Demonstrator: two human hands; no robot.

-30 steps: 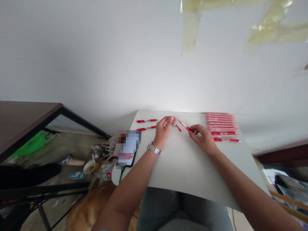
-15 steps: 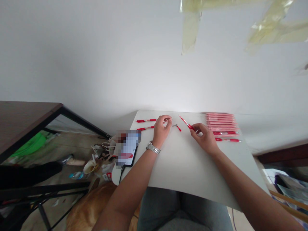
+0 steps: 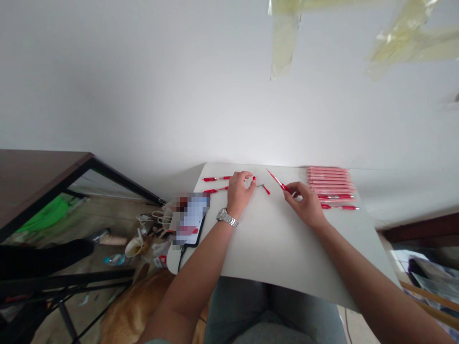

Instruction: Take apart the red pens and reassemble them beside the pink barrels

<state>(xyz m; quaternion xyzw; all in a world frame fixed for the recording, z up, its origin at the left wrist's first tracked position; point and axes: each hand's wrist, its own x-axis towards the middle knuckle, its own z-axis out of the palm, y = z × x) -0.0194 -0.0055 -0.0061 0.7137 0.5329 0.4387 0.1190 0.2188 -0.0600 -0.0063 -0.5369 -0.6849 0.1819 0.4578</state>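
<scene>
My left hand (image 3: 240,191), with a metal watch on the wrist, is curled in a pinch over the white board (image 3: 272,248); a tiny red part (image 3: 254,178) shows at its fingertips. My right hand (image 3: 304,203) grips a red pen barrel (image 3: 277,180) that points up and to the left. Between the hands lie a small grey piece and a short red piece (image 3: 266,189). Two red pens (image 3: 215,184) lie just left of my left hand. A row of pink-wrapped pens (image 3: 330,180) and two loose red pens (image 3: 337,201) lie to the right.
A phone (image 3: 191,219) on a cable rests at the board's left edge. A dark wooden table (image 3: 39,181) stands to the left, with cups and clutter on the floor beside it. A tan dog (image 3: 132,310) lies by my knees. The white wall is close behind.
My hands have drawn apart: the pen barrel came away from my left hand and stayed in my right. A small red part now shows at my left fingertips.
</scene>
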